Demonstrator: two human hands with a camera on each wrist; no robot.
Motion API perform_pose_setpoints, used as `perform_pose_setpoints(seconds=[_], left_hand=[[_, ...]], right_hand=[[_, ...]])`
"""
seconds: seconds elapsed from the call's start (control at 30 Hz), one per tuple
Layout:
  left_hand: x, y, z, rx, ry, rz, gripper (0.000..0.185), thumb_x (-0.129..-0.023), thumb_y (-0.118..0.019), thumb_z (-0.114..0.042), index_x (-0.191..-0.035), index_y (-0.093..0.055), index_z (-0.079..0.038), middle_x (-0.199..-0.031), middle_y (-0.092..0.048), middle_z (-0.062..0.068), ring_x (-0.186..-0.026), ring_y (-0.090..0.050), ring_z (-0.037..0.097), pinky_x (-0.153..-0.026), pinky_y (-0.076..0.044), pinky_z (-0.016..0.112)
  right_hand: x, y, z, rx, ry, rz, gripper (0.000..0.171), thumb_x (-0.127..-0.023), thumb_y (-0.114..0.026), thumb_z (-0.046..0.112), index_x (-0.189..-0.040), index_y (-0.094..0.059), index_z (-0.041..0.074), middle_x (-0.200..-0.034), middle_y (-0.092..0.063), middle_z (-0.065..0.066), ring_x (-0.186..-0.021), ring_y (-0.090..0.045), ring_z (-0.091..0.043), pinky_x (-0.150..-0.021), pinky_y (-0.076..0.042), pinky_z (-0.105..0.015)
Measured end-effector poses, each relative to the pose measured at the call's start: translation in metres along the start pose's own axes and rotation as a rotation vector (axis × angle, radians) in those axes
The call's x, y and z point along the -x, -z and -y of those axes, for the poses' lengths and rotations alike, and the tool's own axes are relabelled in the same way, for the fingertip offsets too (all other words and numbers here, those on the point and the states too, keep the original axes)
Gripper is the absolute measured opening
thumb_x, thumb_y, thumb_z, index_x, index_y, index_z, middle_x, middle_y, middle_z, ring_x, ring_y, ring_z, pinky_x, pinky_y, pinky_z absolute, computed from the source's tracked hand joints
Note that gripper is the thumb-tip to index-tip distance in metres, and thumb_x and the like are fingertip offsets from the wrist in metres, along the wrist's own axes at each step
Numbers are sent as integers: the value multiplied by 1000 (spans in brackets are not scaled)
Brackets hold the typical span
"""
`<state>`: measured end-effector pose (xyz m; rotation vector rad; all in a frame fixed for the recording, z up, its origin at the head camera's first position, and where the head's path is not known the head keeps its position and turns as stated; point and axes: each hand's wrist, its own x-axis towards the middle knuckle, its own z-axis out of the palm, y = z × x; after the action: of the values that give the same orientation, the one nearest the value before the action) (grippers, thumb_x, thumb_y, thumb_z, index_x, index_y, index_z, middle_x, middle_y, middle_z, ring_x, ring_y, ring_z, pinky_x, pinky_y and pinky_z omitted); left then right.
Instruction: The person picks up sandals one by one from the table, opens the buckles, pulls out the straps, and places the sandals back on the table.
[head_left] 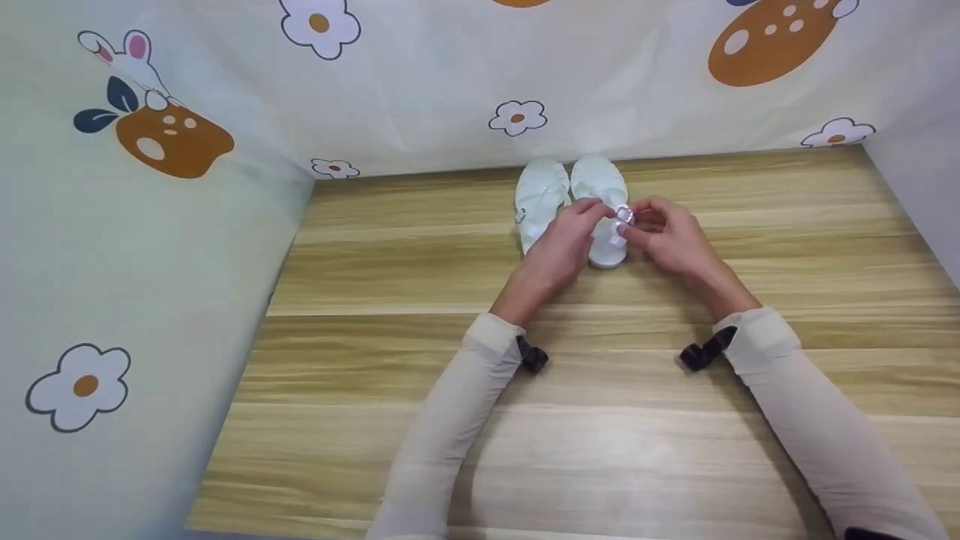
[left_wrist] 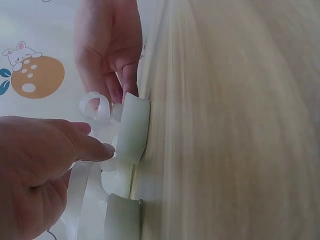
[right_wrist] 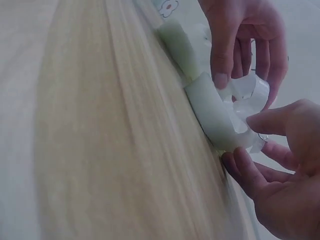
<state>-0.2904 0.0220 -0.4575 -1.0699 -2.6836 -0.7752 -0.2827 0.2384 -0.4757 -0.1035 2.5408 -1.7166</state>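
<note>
Two pale, whitish sandals stand side by side against the back wall: the left sandal (head_left: 541, 191) and the right sandal (head_left: 598, 180). Both hands work at the right sandal's ankle strap. From the left, my left hand (head_left: 564, 238) pinches this strap (right_wrist: 257, 92), its thumb reaching down at the heel in the right wrist view. My right hand (head_left: 675, 238) holds the strap's buckle end from the other side, thumb and fingers around the shiny buckle (head_left: 624, 215). In the left wrist view the strap makes a loop above the heel (left_wrist: 134, 127). Fingers partly hide the buckle.
The sandals stand on a wood-grain table (head_left: 360, 375). Behind it hangs a pale cloth (head_left: 420, 90) printed with flowers and orange fruit, which continues along the left side. Dark wrist cameras sit at both cuffs, close above the table.
</note>
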Motion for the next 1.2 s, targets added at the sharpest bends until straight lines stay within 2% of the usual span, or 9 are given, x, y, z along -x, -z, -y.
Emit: perform_pose_setpoints(seconds=[0.17,0.47,0.63,1.0,1.2], left_hand=[[1,1,-2,-26,48,-2,39,-104,-58,8,-137,-67,-9,-146,-64,9,-139,-61,24,-120,-49,30],[-1,-1,-7,-105,103,-3,36,-104,-64,3,-139,-66,-9,-144,-67,10,-132,-67,26,-108,-57,30],[-1,0,-9,-105,136,0,38,-105,-68,-4,-142,-64,-11,-144,-67,10,-130,-68,26,-108,-58,32],[-3,4,-11,-103,199,4,43,-112,-60,-15,-154,-54,-14,-149,-64,9,-130,-69,22,-106,-59,31],[-2,7,-12,-106,179,-4,43,-114,-54,-13,-157,-51,-13,-153,-61,8,-137,-65,21,-111,-57,31]], right_hand=[[-1,-3,0,-6,-2,-55,37,-101,-78,27,-127,-68,2,-134,-74,-16,-125,-70,-19,-96,-55,-12],[1,-3,0,-52,-1,-99,29,-101,-79,23,-119,-71,2,-111,-81,-2,-102,-72,-2,-85,-57,-13],[1,-3,-1,-113,0,-132,28,-100,-79,20,-119,-70,1,-107,-82,1,-99,-73,-2,-83,-59,-15],[5,-1,3,-272,-21,-151,30,-99,-80,17,-120,-66,0,-101,-82,5,-95,-74,-5,-83,-64,-21],[8,-2,7,-333,3,-179,28,-97,-81,11,-118,-69,-2,-99,-83,2,-93,-75,-5,-79,-63,-18]])
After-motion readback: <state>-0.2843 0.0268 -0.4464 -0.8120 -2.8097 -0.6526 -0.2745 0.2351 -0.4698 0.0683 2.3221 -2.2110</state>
